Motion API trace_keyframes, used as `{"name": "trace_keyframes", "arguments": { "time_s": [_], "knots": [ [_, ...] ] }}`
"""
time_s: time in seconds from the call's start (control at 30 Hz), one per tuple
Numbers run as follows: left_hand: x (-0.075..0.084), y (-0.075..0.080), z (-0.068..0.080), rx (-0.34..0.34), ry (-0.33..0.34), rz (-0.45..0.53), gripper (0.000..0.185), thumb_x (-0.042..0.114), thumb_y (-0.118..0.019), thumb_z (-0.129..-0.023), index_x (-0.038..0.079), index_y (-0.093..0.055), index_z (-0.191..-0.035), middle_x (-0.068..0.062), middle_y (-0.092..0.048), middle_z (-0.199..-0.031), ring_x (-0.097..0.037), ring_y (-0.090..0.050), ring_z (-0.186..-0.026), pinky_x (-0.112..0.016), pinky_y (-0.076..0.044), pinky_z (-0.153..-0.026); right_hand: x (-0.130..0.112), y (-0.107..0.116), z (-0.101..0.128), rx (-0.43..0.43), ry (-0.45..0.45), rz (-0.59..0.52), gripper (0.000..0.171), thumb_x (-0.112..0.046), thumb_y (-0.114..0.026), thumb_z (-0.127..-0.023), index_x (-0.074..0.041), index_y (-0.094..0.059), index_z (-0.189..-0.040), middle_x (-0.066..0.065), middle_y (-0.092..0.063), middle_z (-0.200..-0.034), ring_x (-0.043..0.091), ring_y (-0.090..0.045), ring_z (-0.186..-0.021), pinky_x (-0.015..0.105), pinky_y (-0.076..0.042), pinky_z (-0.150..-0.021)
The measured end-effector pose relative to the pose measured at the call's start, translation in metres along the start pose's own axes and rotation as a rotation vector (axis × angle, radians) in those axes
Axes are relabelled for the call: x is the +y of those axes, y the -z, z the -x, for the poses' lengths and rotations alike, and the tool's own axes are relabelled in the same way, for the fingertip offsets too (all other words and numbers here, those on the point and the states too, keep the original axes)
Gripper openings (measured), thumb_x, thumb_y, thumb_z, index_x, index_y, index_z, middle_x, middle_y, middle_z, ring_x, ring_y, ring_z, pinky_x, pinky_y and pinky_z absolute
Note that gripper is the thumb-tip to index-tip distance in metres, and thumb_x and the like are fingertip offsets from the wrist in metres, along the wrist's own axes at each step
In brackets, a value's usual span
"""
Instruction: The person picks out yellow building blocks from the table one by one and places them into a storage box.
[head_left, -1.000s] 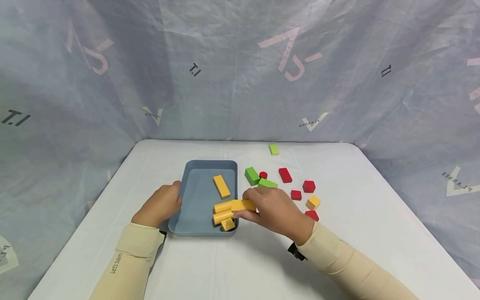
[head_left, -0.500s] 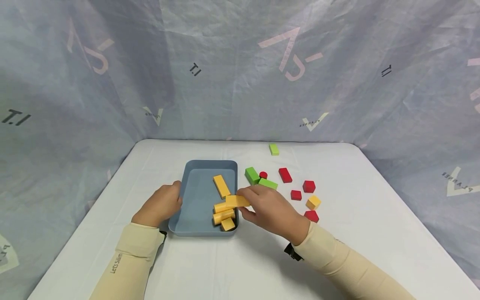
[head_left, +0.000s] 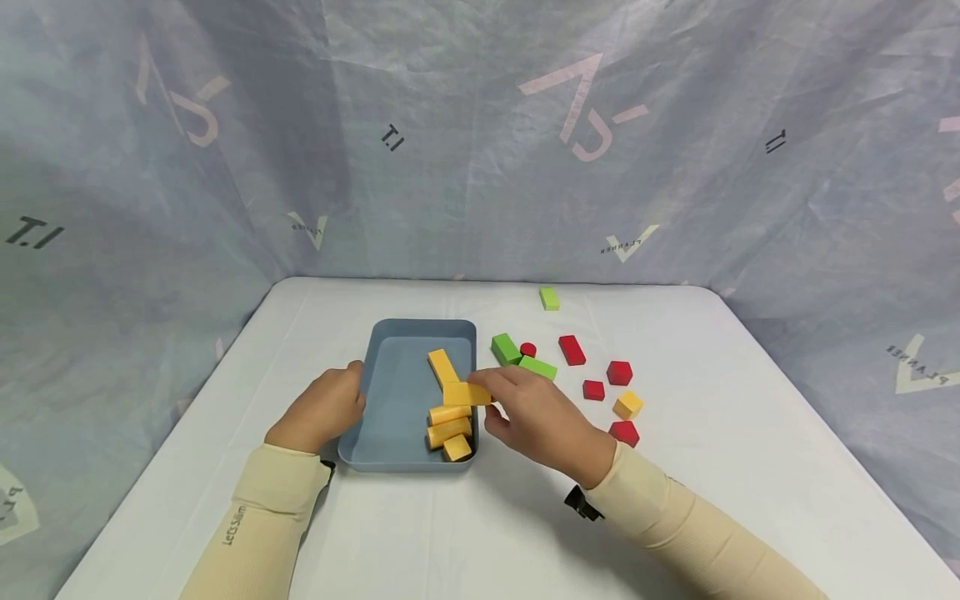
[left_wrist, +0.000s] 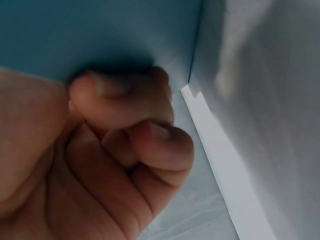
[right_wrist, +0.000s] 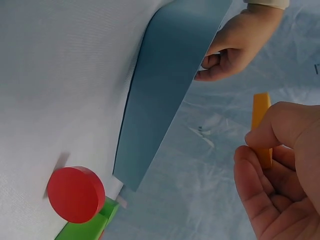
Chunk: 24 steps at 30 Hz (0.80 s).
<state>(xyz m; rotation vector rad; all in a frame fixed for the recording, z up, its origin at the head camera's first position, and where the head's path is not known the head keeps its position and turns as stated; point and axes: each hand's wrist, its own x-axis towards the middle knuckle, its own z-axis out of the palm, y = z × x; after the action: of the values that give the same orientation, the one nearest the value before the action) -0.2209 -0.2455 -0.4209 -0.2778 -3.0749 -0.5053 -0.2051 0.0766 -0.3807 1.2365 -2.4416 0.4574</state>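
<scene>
Both hands are in shot in the head view. The left hand rests against the left wall of the blue tray, fingers curled at its rim. The right hand pinches a yellow block between thumb and fingertips, holding it over the tray's right side, above three other yellow blocks lying in the near right corner. A longer yellow block lies further back in the tray. On the white desk right of the tray lie green blocks, red blocks and one small yellow cube; a lone green block sits near the far edge.

Left wrist view: the left hand shows at close range, fingers curled, thumb and knuckles against the tray's outer wall. No blocks appear here.

Right wrist view: the right hand grips the yellow block, a flat, plain rectangular bar seen end-on. The tray wall, the left hand beyond it, and a red disc beside a green block are visible.
</scene>
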Motion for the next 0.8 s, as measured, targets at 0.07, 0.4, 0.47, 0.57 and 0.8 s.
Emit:
{"name": "trace_keyframes", "arguments": {
  "time_s": [0.07,0.4,0.47,0.57,0.8],
  "knots": [
    [0.0,0.0,-0.001,0.0,0.003,-0.002,0.037,0.0,-0.056,-0.098,-0.017,-0.05,-0.13,-0.028,-0.07,-0.099,-0.024,-0.067,-0.082,-0.042,-0.056,-0.068,0.001,-0.002,-0.001,0.004,0.007,0.007,0.048,-0.01,-0.082,-0.085,-0.011,-0.065,-0.13,0.001,-0.073,-0.113,0.011,-0.068,-0.095,0.023,-0.059,-0.081],
    [0.001,-0.001,-0.001,-0.003,-0.005,-0.012,0.034,0.001,-0.056,-0.098,-0.016,-0.052,-0.128,-0.023,-0.069,-0.091,-0.022,-0.064,-0.075,-0.04,-0.054,-0.065,0.0,-0.01,-0.003,-0.034,-0.003,0.017,0.048,-0.02,-0.085,-0.087,-0.012,-0.066,-0.13,0.0,-0.076,-0.108,0.01,-0.069,-0.089,0.022,-0.058,-0.077],
    [0.001,0.0,-0.001,0.0,-0.008,-0.016,0.035,0.001,-0.057,-0.098,-0.017,-0.052,-0.127,-0.023,-0.069,-0.09,-0.022,-0.064,-0.074,-0.04,-0.054,-0.064,0.001,-0.011,-0.004,-0.03,0.001,0.016,0.047,-0.02,-0.086,-0.086,-0.011,-0.067,-0.129,0.0,-0.076,-0.106,0.01,-0.069,-0.088,0.022,-0.058,-0.076],
    [0.002,0.001,-0.001,0.004,-0.007,-0.021,0.034,0.001,-0.058,-0.097,-0.016,-0.052,-0.126,-0.022,-0.069,-0.089,-0.022,-0.064,-0.075,-0.04,-0.054,-0.065,0.001,-0.014,-0.004,-0.024,0.013,0.017,0.046,-0.021,-0.087,-0.085,-0.011,-0.068,-0.126,0.0,-0.076,-0.105,0.01,-0.07,-0.087,0.022,-0.058,-0.075],
    [0.003,0.001,0.002,-0.002,-0.002,-0.026,0.038,0.001,-0.058,-0.097,-0.018,-0.05,-0.13,-0.024,-0.07,-0.092,-0.024,-0.067,-0.079,-0.042,-0.055,-0.068,-0.001,-0.019,-0.007,-0.015,0.021,0.038,0.042,-0.025,-0.088,-0.084,-0.012,-0.071,-0.12,0.001,-0.076,-0.1,0.01,-0.068,-0.084,0.022,-0.058,-0.072]
  ]
}}
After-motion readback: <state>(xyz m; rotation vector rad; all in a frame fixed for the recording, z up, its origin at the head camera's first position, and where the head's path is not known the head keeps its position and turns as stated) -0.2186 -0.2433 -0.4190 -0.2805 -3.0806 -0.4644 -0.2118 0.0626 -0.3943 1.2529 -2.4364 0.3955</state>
